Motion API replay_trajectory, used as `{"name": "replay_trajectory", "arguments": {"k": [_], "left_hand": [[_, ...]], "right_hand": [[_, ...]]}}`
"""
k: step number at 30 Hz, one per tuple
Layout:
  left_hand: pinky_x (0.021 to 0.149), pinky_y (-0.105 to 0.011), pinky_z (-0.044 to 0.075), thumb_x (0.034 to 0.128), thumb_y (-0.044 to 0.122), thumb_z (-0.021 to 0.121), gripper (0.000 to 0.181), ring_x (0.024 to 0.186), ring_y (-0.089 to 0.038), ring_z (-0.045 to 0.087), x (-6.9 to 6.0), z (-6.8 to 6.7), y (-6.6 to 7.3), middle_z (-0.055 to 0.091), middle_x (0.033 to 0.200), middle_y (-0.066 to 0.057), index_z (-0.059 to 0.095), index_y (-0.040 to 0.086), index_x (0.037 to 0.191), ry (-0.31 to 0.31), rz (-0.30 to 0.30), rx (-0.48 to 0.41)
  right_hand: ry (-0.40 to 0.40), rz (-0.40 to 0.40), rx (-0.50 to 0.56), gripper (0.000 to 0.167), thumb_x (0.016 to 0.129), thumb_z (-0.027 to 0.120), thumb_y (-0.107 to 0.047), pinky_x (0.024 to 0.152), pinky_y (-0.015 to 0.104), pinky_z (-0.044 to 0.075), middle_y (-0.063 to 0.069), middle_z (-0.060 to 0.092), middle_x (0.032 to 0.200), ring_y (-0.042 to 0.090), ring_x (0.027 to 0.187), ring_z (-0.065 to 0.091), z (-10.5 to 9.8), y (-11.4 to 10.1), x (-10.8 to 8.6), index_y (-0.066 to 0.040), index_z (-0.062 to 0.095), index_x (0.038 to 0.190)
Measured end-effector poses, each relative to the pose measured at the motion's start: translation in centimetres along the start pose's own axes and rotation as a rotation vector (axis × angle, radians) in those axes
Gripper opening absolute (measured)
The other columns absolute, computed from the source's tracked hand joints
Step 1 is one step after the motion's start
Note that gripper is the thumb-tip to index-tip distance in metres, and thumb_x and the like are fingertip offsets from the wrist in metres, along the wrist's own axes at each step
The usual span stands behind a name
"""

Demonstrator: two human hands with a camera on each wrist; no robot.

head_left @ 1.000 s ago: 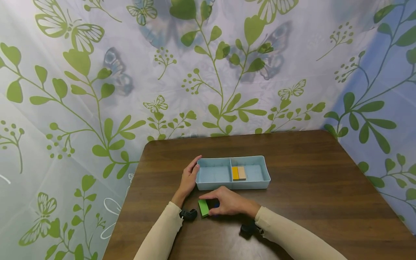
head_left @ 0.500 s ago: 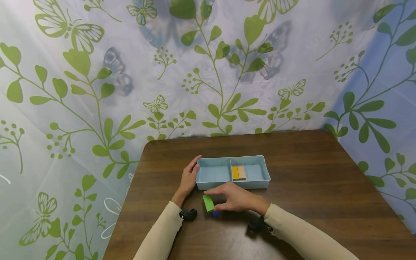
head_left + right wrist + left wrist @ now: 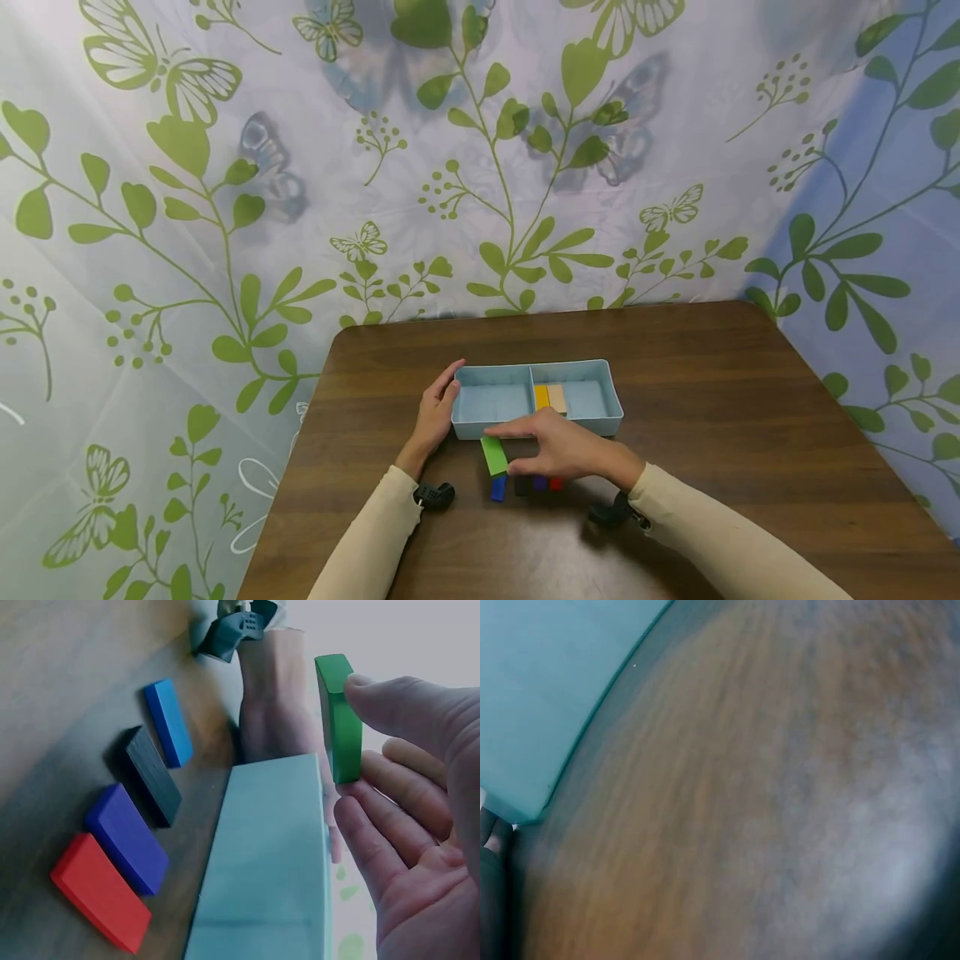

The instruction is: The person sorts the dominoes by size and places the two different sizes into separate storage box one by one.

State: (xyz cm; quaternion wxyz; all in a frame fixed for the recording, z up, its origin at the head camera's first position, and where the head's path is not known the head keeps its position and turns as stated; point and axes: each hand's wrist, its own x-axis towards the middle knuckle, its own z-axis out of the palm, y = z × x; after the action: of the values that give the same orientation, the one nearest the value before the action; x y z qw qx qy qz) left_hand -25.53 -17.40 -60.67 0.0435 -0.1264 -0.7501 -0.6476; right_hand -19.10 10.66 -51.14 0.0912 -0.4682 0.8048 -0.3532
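Note:
Between the thumb and fingertips of my right hand [image 3: 566,446] a green block [image 3: 346,739] is pinched, raised above the table just in front of the light-blue divided box [image 3: 468,430]. My left hand [image 3: 432,417] rests along the box's left end, fingers extended, touching it. A yellow block [image 3: 541,395] and a beige block [image 3: 557,398] lie side by side in the right compartment, against the divider. Below the right hand, a blue block [image 3: 169,724], a black block [image 3: 152,776], a purple block [image 3: 127,838] and a red block [image 3: 101,892] lie in a row.
The brown wooden table [image 3: 712,400] extends on both sides of the box. Behind it hangs a cloth [image 3: 420,167] with leaves and butterflies. The left wrist view shows mostly blurred tabletop [image 3: 727,787] and part of the box wall [image 3: 547,690].
The right hand has carried the green block up off the table, rightward and toward the box, uncovering the row of blocks beneath. The left hand and the box have stayed in place.

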Motion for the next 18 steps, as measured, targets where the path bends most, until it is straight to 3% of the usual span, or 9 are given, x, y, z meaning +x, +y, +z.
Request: {"name": "replay_trajectory", "arguments": {"k": [4, 6, 14, 18], "left_hand": [[0.131, -0.050, 0.034, 0.1170, 0.010, 0.048, 0.045, 0.161, -0.027, 0.041, 0.0, 0.0, 0.0, 0.051, 0.169, -0.008, 0.054, 0.009, 0.162, 0.006, 0.000, -0.010], [0.131, -0.056, 0.033, 0.1168, 0.010, 0.048, 0.045, 0.161, -0.027, 0.042, 0.0, 0.0, 0.1, 0.051, 0.169, -0.008, 0.055, 0.010, 0.161, 0.010, -0.004, -0.008], [0.132, -0.051, 0.033, 0.1176, 0.013, 0.048, 0.045, 0.161, -0.023, 0.042, 0.0, 0.0, 0.1, 0.051, 0.170, -0.004, 0.055, 0.014, 0.162, 0.014, -0.023, 0.015], [0.133, -0.051, 0.032, 0.1175, 0.013, 0.048, 0.045, 0.161, -0.024, 0.041, 0.0, 0.0, 0.0, 0.051, 0.169, -0.004, 0.055, 0.015, 0.162, 0.014, -0.019, 0.013]], "right_hand": [[0.025, -0.006, 0.004, 0.061, 0.096, 0.088, -0.023, 0.104, 0.045, 0.062, -0.001, 0.070, 0.148, 0.021, 0.131, 0.071, -0.7, -0.1, -0.2, -0.016, 0.066, 0.153], [0.036, -0.013, -0.007, 0.062, 0.096, 0.088, -0.024, 0.103, 0.042, 0.063, -0.001, 0.071, 0.147, 0.020, 0.130, 0.072, -1.0, 0.0, -0.4, -0.018, 0.066, 0.153], [0.069, 0.009, -0.033, 0.062, 0.098, 0.086, -0.028, 0.100, 0.043, 0.063, -0.002, 0.071, 0.148, 0.014, 0.125, 0.073, -2.7, 0.0, -1.3, -0.020, 0.064, 0.155], [0.091, 0.043, -0.066, 0.062, 0.096, 0.087, -0.025, 0.097, 0.039, 0.062, -0.001, 0.074, 0.144, 0.018, 0.119, 0.075, -3.7, 0.1, -1.8, -0.017, 0.065, 0.154]]}}
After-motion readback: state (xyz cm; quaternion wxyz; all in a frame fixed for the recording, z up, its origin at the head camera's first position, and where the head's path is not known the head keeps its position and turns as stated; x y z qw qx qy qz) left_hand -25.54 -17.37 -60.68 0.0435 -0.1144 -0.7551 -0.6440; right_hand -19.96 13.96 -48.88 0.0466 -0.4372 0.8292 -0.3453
